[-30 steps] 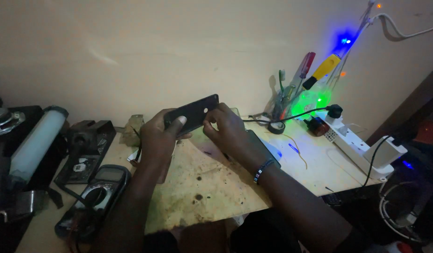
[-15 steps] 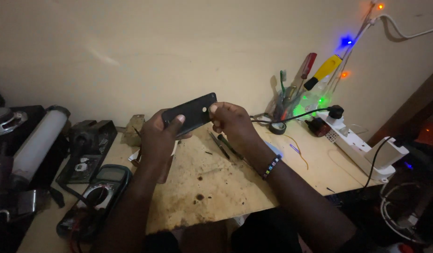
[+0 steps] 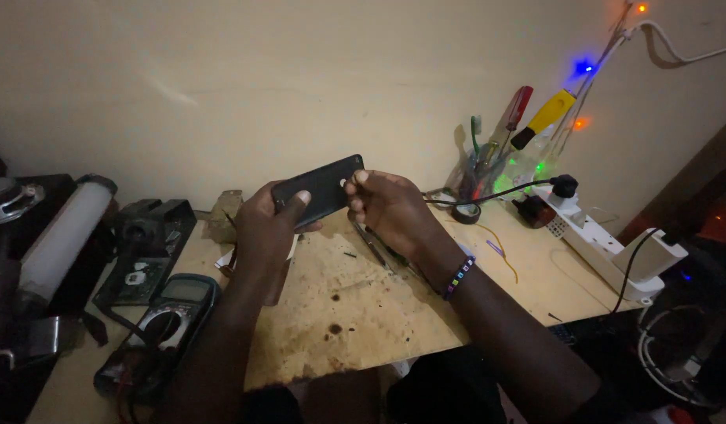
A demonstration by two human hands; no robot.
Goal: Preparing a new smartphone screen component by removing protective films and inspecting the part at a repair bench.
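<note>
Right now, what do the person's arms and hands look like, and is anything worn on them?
Both arms are bare to the frame's edge, with no sleeves or gloves showing. The left hand carries nothing on wrist or fingers that I can see. The right hand has a beaded bracelet at the wrist, dark with small coloured beads.

Open counter (image 3: pixel 363 314) in middle, below both raised hands: stained board bare apart from small tools (image 3: pixel 376 245) lying under right hand (image 3: pixel 390 208). Left side crowded: multimeter (image 3: pixel 163 322) at near edge, dark equipment (image 3: pixel 147 239) and white cylinder (image 3: pixel 61 239) behind it. Right side blocked by tool cup (image 3: pixel 488 169), tape roll (image 3: pixel 465 212), white power strip (image 3: pixel 594 243) with cables. Wall close behind.
</note>
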